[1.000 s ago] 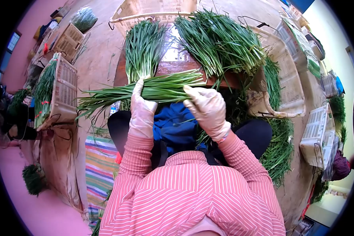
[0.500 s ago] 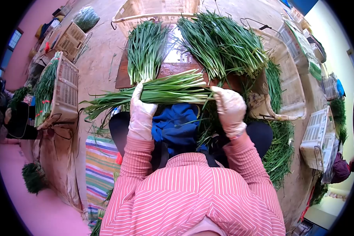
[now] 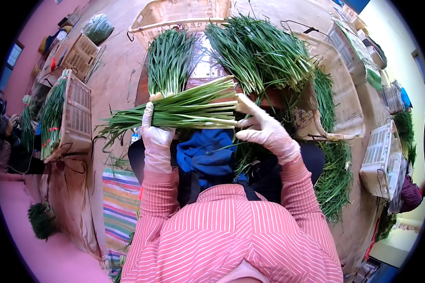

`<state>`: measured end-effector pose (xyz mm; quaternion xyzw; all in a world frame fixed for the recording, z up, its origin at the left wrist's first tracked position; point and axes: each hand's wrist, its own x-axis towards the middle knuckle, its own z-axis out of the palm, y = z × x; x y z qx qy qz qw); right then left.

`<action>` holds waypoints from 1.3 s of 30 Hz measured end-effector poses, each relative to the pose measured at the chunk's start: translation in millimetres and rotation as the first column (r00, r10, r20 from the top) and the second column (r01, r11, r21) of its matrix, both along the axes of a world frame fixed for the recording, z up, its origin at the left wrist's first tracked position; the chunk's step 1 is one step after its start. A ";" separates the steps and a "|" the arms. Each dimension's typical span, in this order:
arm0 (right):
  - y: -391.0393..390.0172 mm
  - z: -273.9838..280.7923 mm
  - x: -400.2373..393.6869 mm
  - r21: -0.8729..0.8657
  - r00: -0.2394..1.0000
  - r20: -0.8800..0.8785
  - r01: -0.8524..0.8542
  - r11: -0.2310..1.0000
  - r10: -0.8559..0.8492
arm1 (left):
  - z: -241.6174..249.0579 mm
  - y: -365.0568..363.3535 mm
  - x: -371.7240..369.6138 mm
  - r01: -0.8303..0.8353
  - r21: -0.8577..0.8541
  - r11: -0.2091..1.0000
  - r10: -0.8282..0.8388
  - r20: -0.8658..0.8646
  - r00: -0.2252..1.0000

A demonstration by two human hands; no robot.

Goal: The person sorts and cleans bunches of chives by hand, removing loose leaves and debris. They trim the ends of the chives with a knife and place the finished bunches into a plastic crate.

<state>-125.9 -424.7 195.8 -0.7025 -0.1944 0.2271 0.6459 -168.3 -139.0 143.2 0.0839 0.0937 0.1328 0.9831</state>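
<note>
A bunch of garlic chives [image 3: 189, 112] lies sideways across my lap, leaf tips to the left and pale stem ends to the right. My gloved left hand [image 3: 157, 140] is closed round its leafy half. At the stem ends is my gloved right hand [image 3: 269, 134], its fingers spread, thumb and fingertips right by the white ends. Just beyond the bunch, a pile of chives [image 3: 170, 61] rests on a low board [image 3: 141, 90], stems toward me. A larger pile of chives [image 3: 264, 54] lies to its right. Blue cloth [image 3: 205, 151] covers my lap below the bunch.
A plastic crate [image 3: 179, 21] stands behind the board, and another crate [image 3: 344, 101] with chives is at the right. Loose chives [image 3: 333, 184] cover the floor by my right knee. At the left, banded bunches [image 3: 54, 118] fill a crate beside a person. A striped mat [image 3: 120, 203] lies lower left.
My right hand has gone from closed fingers at the stem ends to spread fingers. The bunch and my left hand have shifted slightly left, with the stem ends fanned wider.
</note>
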 end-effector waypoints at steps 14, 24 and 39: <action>-65.9 -50.9 34.0 -0.533 0.689 0.724 0.592 0.605 -0.037 | -17.2 24.1 -5.1 -0.057 -0.001 0.998 0.057 0.026 0.998; 19.5 18.1 21.6 -0.091 0.934 0.350 -0.038 0.995 0.068 | -2.8 -6.8 -7.5 0.134 0.048 0.990 -0.138 0.120 0.983; -8.3 24.9 30.4 0.029 0.888 -0.056 0.459 0.888 -0.457 | -13.7 -0.3 -7.7 0.038 0.155 0.987 -0.029 -0.059 0.998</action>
